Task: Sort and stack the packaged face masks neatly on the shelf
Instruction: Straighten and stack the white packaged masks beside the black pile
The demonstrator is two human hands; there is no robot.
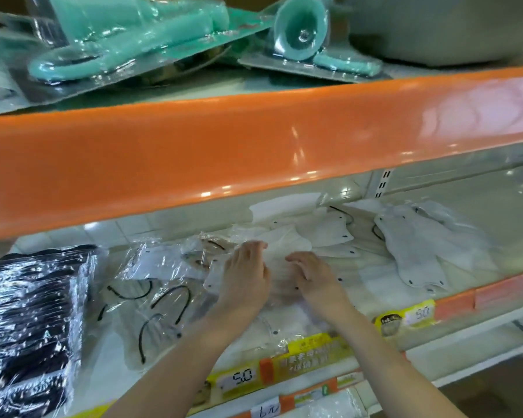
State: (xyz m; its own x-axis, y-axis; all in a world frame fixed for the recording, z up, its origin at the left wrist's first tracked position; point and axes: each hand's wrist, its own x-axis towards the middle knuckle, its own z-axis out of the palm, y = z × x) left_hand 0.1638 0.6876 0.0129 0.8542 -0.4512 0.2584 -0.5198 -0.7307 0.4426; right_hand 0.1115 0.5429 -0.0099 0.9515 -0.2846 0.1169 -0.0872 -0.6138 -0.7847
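At the far left of the middle shelf stands a squared-off stack of black face masks in clear glossy wrap, its edges lined up, which suggests this sort is already tidied and set apart from the white ones. Just beside it lie loose clear-plastic packets of white masks with black ear loops, overlapping at odd angles and not yet gathered.

The left hand lies palm down on the middle heap of white masks in thin clear sleeves, its grip spread, fingers straight and pressing lightly on the wrap. The right hand rests just beside it on the same heap, fingers loosely bent and spread over the top packet; it pinches nothing that I can see. Both hands bracket the heap, probably to square it into one pile.

Further right, a fan of white masks with black dots at the corners sprawls toward the shelf's front lip, apart from the hands. Yellow price tags line the front rail.

The shelf holds all the masks; on the upper shelf with the orange edge sit teal plastic tools in blister packs.
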